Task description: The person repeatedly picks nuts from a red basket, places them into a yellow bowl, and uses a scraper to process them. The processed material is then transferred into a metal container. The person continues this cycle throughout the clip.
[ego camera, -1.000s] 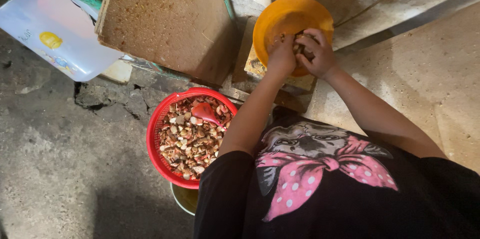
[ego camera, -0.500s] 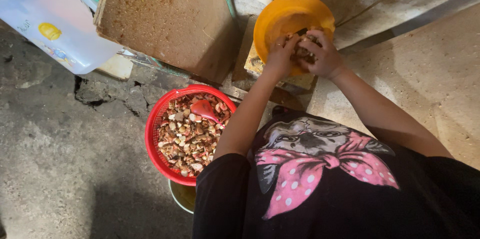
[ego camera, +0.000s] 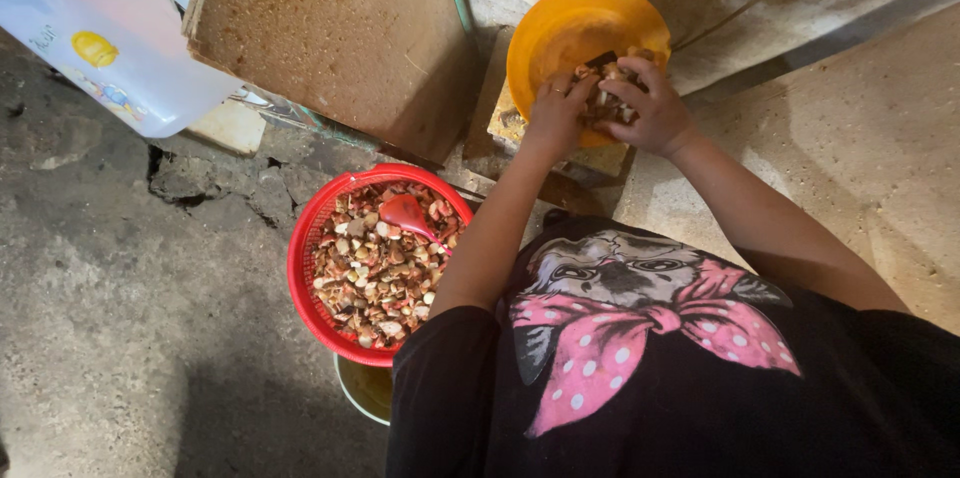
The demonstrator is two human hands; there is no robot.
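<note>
Both the left hand (ego camera: 556,116) and the right hand (ego camera: 650,113) are closing on chopped pieces (ego camera: 606,96) in the orange bowl (ego camera: 560,30); the red basket (ego camera: 310,263) is sitting nearly full.

Both hands, left (ego camera: 552,116) and right (ego camera: 648,110), curled together; arms outstretched.

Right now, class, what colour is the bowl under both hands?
Orange bowl; the head view shows it best.

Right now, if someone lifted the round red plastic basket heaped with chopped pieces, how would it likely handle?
The round red plastic basket would probably feel heavy, being heaped with chopped pieces. Its thin perforated wall might flex. It seems perched on a yellow container, so a push could tip it.
</note>
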